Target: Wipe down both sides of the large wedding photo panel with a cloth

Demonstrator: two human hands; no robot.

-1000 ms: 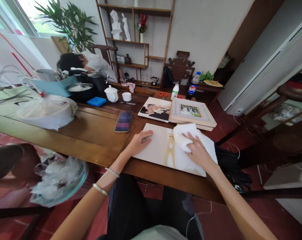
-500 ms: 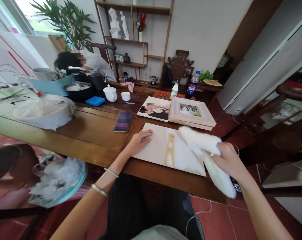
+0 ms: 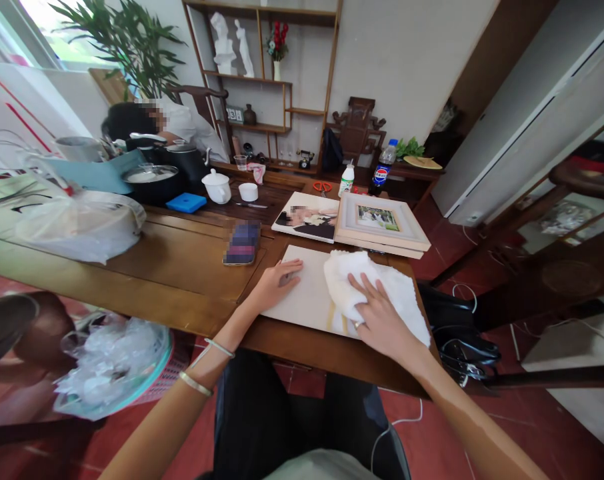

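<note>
A pale flat board (image 3: 302,293) lies on the wooden table in front of me. My left hand (image 3: 278,285) rests on its left edge with the fingers stretched out. Over the board's right half is spread a white fluffy cloth (image 3: 402,293). My right hand (image 3: 379,317) lies flat on this cloth, fingers spread, pressing it against the board. Two strips of a yellowish figure (image 3: 331,316) on the board show below the cloth; its upper part is covered.
Behind the board are a photo panel (image 3: 302,217) and a framed picture (image 3: 382,217). A phone (image 3: 241,243) lies to the left. Farther back stand a cola bottle (image 3: 383,170), a white bottle (image 3: 347,180) and a teapot (image 3: 217,187). A person leans at the far left.
My right hand has brought the white cloth leftward from the board's right edge and laid it over the yellowish figure. Its fingers have opened from a grip. My left hand has stayed in place.
</note>
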